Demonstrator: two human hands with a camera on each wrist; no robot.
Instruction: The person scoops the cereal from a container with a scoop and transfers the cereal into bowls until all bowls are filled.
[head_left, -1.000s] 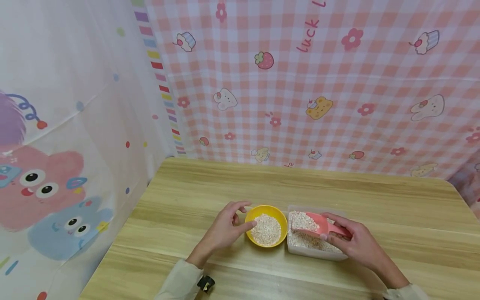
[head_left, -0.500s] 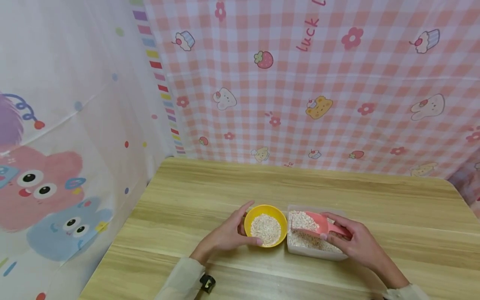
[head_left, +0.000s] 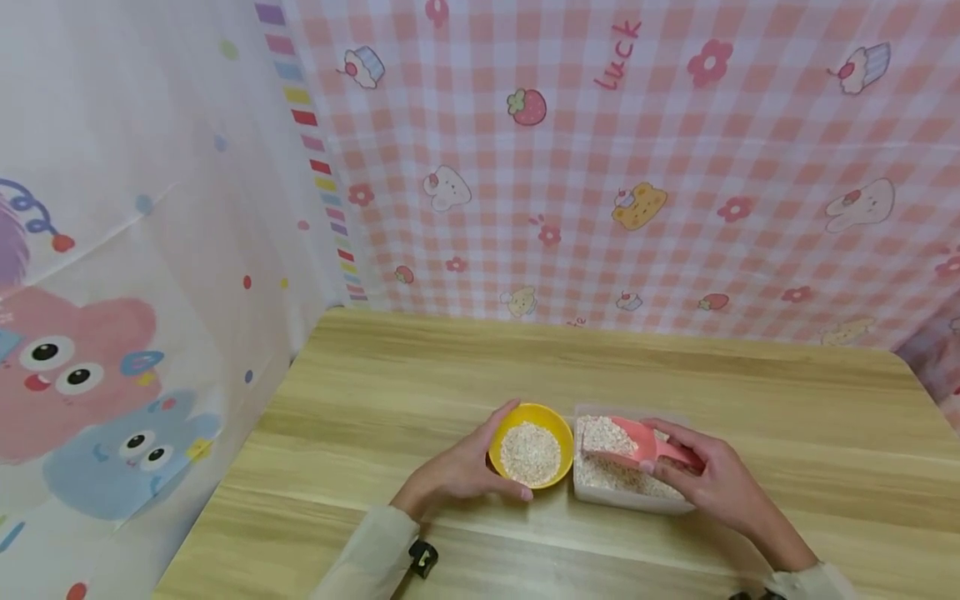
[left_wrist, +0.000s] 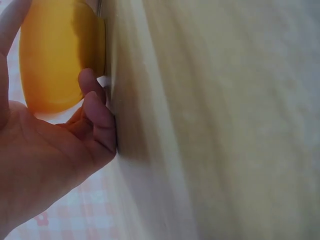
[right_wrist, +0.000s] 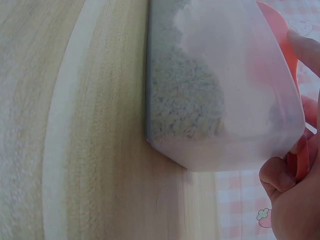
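From where I stand, the person's left hand [head_left: 467,467] is curved about the near side of the yellow bowl [head_left: 555,423], with the thumb along the front and the fingers behind and low at the base. The grip is as wide as the bowl needs, and I think it is made so that the bowl, which seems to stand on the table [head_left: 420,358], cannot slide or tip. Pale flakes [head_left: 530,454] lie inside it, in front of the palm.

The right hand [head_left: 718,482] has thumb and fingers closed around the handle of the pink scoop [head_left: 639,435]. The scoop lies nearly level, its mouth toward the left hand, and perhaps for this reason its heap of flakes does not spill. It is over the translucent container [head_left: 630,501], so any fallen flakes would probably drop back among the others there; whether it also leans on the rim, I cannot tell.

Bowl and container are set just beside each other between the two hands, which I suppose keeps the way from one to the other short.
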